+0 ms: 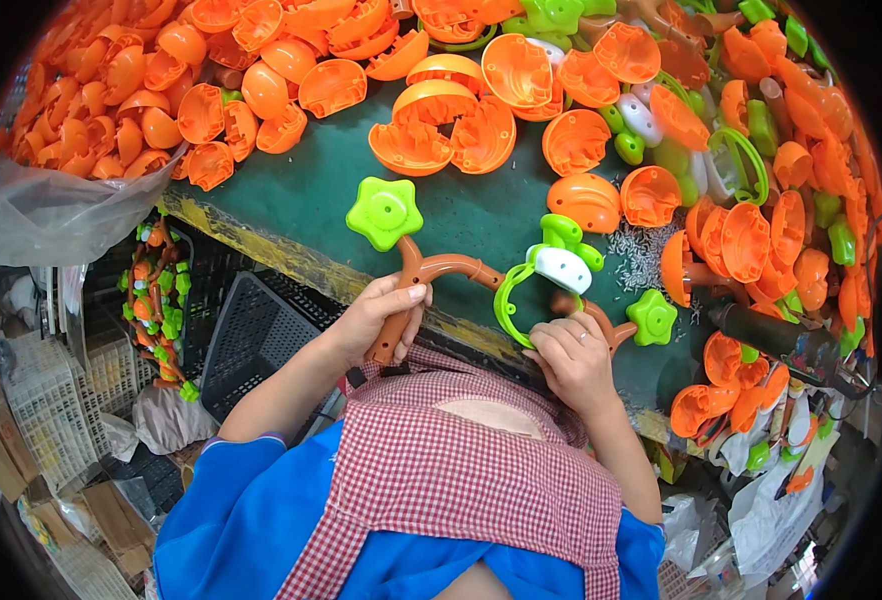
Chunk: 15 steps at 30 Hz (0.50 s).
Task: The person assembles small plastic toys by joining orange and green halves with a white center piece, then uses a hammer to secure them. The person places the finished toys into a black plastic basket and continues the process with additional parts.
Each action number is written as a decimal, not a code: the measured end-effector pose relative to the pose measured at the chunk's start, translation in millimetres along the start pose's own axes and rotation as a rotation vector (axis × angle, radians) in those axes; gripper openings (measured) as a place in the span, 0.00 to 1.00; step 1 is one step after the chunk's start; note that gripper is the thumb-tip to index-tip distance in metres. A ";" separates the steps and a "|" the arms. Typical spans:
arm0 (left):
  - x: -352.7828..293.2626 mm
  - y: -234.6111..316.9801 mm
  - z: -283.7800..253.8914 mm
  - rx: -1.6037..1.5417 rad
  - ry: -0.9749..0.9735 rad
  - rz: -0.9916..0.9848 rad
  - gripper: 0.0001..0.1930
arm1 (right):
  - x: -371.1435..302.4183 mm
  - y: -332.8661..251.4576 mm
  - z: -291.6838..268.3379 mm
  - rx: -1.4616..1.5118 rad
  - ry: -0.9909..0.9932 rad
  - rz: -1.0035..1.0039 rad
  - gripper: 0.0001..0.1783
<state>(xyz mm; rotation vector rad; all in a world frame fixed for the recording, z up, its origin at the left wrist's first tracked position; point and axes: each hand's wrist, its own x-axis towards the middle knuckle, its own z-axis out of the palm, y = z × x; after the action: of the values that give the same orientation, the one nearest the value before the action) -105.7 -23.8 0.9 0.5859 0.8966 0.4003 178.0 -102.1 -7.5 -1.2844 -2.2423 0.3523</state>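
My left hand [376,315] is closed around the stem of a brown plastic toy branch [451,265], topped by a green star-shaped knob [384,213]. The branch's curved arm reaches right toward a green ring [504,308]. A white piece with green rounded parts [563,270] sits at the ring's upper right. My right hand [576,360], fingers curled, grips a second brown branch piece [621,334] bearing another green star knob [653,318]. Its thumb side is against the ring's lower edge. My right fingers hide how the ring and this branch meet, and a brown end there is blurred.
Orange half shells [431,110] crowd the far side of the green worktable [301,195]. Small screws [641,262] lie in a pile, with a dark cylindrical tool [771,335] to their right. Crates [261,340] stand below left, near a finished-looking toy garland [156,300].
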 end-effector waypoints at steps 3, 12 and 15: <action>0.1 0.6 -0.2 -0.014 -0.018 0.011 0.17 | 0.3 1.3 -4.0 0.026 -0.009 0.010 0.10; -3.9 12.1 14.2 0.048 -0.038 -0.007 0.16 | -4.8 1.6 -14.5 -0.011 -0.118 0.009 0.07; 10.6 7.2 -2.2 0.133 0.060 -0.125 0.16 | -11.4 4.8 -10.9 0.010 -0.107 0.014 0.07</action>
<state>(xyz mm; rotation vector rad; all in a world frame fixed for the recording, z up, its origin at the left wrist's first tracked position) -102.1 -11.7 -2.1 0.6391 1.0174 0.2478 192.2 -109.8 -4.4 -1.3044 -2.3181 0.4459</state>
